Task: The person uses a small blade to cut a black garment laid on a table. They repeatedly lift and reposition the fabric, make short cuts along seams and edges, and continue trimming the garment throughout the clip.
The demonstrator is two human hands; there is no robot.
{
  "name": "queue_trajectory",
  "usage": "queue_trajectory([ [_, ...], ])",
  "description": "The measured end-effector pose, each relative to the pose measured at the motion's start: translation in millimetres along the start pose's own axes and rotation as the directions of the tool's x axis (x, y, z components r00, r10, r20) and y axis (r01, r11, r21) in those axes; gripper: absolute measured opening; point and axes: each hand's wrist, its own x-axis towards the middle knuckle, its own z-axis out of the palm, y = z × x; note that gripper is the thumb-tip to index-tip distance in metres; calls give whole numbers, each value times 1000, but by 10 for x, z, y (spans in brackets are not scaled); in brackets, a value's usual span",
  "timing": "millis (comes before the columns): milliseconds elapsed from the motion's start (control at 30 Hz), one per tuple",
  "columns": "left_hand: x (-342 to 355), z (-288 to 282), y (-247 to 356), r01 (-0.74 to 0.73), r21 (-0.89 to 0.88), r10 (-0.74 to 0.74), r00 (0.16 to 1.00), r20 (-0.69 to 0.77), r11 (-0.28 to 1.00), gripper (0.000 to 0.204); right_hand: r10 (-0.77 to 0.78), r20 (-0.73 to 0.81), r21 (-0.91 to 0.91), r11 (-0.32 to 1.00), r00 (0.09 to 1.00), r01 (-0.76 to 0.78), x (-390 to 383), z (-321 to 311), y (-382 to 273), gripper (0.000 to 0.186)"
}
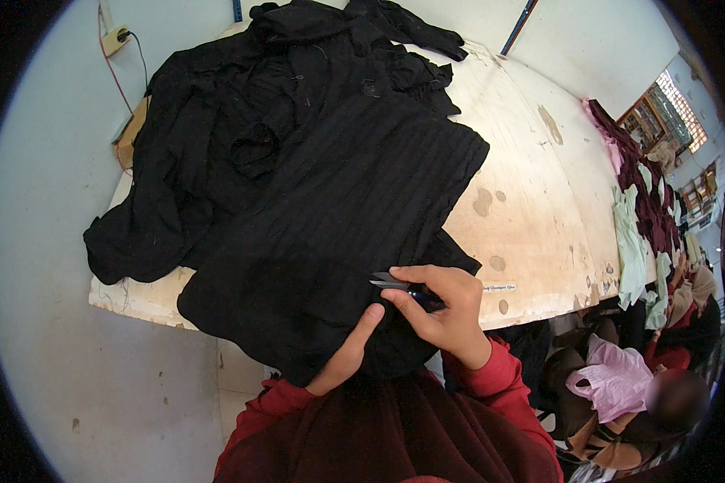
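Note:
A large heap of black fabric (290, 185) covers much of the pale wooden table, its front part hanging over the edge toward me. My right hand (439, 306) is closed on small thread snips (388, 282) with dark handles, their blades pointing left over the cloth, slightly apart. Below and left of the snips, my left hand (350, 342) grips the black fabric near the front edge, thumb on top, other fingers hidden under the cloth.
The wooden table (532, 233) curves away rightward, carrying maroon, pink and pale green garments (632, 233). Co-workers (685, 322) sit at lower right, one with pink cloth (608, 378). A power socket (117, 40) with cables is on the left wall.

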Motion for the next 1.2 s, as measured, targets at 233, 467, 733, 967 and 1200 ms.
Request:
queue_trajectory([
  [233,4,-5,26,-13,-21,13,1000,11,1000,45,-19,-30,11,1000,999,19,18,48,44,21],
  [467,1,-25,-24,78,-64,-76,996,39,995,46,90,-37,119,989,995,-85,-22,29,116,23],
  [733,-17,-58,72,14,41,-19,991,136,999,52,-80,205,239,970,975,29,135,55,161,32],
  [967,-35,-108,62,-43,221,34,998,44,974,54,29,106,315,947,994,-62,320,81,306,17],
  [1200,-30,-131,-85,101,-143,-89,992,88,985,44,131,170,165,973,977,-159,139,-202,68,27],
])
